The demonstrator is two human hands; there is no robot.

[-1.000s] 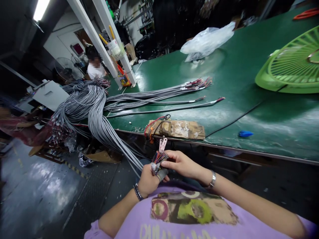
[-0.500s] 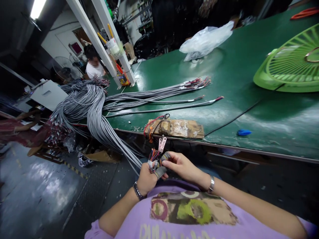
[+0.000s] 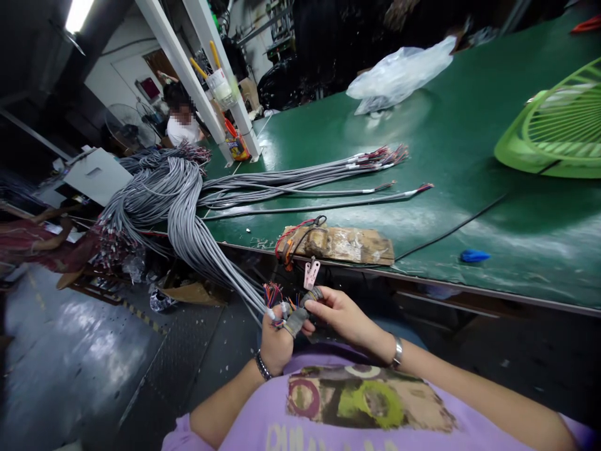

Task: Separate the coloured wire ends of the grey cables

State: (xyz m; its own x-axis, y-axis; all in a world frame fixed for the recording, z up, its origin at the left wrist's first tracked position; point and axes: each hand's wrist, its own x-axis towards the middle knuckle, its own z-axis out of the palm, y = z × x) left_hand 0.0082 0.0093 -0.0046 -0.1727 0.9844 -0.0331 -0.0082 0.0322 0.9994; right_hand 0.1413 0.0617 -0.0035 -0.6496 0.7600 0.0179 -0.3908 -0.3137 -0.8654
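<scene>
My left hand [image 3: 276, 343] is closed around the ends of several grey cables [image 3: 230, 280], whose thin coloured wires [image 3: 272, 293] fan out above the fist. Grey wrapping covers its thumb. My right hand [image 3: 337, 311] is closed in a pinch close beside it, with a similar wrap on its index finger. Its fingertips meet at the stripped wires from the bundle; exactly which strands they hold is too small to tell. Just above the right fingers, a pink clip [image 3: 311, 274] stands at the edge of a wooden board [image 3: 352, 245] with red and black wires at its left end.
A large heap of grey cables [image 3: 154, 188] hangs over the left part of the green table [image 3: 300, 138]. More cables lie across it. A green fan [image 3: 554, 134], a plastic bag [image 3: 399, 75] and a blue object [image 3: 474, 255] are on the table. Another person [image 3: 183, 128] sits behind the posts.
A tuft of coloured wires has shifted left, away from the right fingers, and now spreads above my left hand. Both hands stay close together. The camera view has turned slightly.
</scene>
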